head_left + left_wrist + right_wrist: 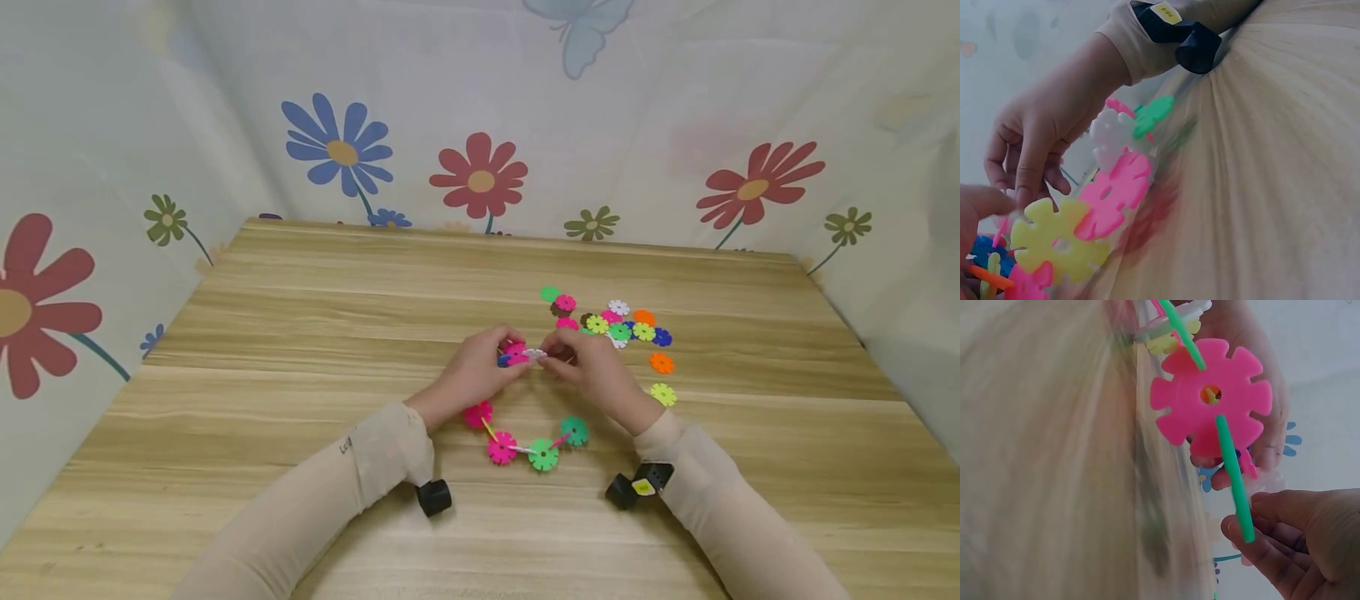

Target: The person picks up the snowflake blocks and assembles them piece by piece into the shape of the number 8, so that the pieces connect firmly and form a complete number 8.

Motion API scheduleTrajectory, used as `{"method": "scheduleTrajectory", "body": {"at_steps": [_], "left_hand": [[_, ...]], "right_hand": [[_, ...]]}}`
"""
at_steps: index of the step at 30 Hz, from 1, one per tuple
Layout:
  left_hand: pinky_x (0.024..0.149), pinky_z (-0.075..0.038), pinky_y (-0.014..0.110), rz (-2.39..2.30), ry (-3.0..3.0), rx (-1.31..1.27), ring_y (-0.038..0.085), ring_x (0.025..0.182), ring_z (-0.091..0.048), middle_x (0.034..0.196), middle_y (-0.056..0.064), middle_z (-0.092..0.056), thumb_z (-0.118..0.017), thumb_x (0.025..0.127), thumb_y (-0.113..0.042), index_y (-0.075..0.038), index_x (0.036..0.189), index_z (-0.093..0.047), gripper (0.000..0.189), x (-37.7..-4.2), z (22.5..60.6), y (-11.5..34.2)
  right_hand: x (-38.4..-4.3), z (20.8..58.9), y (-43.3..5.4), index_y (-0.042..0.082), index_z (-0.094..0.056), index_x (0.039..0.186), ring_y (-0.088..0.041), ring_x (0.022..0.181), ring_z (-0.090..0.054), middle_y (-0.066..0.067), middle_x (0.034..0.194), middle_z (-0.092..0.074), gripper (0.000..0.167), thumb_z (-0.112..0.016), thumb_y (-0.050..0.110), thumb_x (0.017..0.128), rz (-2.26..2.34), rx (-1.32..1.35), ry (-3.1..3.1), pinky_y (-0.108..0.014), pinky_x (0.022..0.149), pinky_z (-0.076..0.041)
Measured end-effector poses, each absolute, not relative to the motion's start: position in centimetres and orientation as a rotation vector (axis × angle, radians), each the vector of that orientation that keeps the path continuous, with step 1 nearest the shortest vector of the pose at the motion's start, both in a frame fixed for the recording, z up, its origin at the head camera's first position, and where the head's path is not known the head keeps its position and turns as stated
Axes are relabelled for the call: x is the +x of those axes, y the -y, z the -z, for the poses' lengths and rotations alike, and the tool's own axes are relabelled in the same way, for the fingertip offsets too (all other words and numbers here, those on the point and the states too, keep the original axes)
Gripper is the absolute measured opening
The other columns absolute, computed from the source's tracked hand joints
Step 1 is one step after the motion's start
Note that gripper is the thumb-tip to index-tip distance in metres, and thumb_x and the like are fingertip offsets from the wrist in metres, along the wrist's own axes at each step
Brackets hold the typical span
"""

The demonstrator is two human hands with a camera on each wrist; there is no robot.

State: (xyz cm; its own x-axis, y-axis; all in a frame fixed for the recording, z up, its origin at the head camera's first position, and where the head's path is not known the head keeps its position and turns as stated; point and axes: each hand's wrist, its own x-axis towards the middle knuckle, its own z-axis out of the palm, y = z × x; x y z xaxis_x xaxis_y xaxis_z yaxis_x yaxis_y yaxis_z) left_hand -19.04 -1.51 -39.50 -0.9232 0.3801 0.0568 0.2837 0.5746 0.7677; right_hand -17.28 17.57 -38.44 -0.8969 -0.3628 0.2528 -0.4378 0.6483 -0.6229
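Observation:
Both hands meet above the middle of the table over a linked chain of notched plastic flower discs. My left hand grips the chain's upper end, at a pink disc with a blue disc beside it. My right hand pinches a white disc between thumb and fingers, against the pink one. Whether their slots are engaged cannot be seen. Below the hands the chain curves through a lower pink disc, a green disc and a teal disc. Close by in the left wrist view is a yellow disc.
Behind the right hand lies a loose scatter of discs, among them a light green disc. An orange disc and a yellow-green disc lie apart, near the right wrist. A flowered curtain hangs along the wooden table's far edge.

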Motion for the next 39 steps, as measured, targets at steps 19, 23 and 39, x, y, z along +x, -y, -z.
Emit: {"method": "scheduleTrajectory", "body": {"at_steps": [19,23,39], "left_hand": [[0.051,-0.048,0.024,-1.546,-2.399,0.455,0.015,0.056,-0.053,0.074,0.009,-0.060,-0.060,0.096,-0.025,-0.007,0.108,-0.058,0.022,-19.7,39.9,1.9],[0.054,-0.047,0.023,-1.483,-2.452,0.472,0.014,0.059,-0.054,0.077,0.010,-0.062,-0.056,0.098,-0.026,-0.009,0.109,-0.060,0.021,-19.5,39.7,2.0],[0.060,-0.046,0.022,-1.437,-2.506,0.557,0.012,0.063,-0.054,0.089,0.010,-0.067,-0.048,0.101,-0.029,-0.006,0.105,-0.065,0.029,-19.3,39.5,1.9]], "right_hand": [[-18.6,37.6,-19.1,0.001,-0.067,0.096,-0.027,0.083,-0.070,-0.013,0.092,-0.072,0.011,-0.068,0.009,0.088,-0.933,0.608,2.792,-0.040,0.074,-0.057],[-19.4,36.9,-21.2,-0.001,-0.067,0.100,-0.031,0.085,-0.068,-0.016,0.098,-0.071,0.016,-0.068,0.009,0.088,-0.845,0.447,2.853,-0.044,0.077,-0.054],[-23.1,36.7,-24.9,-0.003,-0.063,0.116,-0.036,0.101,-0.061,-0.021,0.110,-0.066,0.029,-0.062,0.015,0.093,-0.678,0.316,3.127,-0.047,0.088,-0.049]]}}
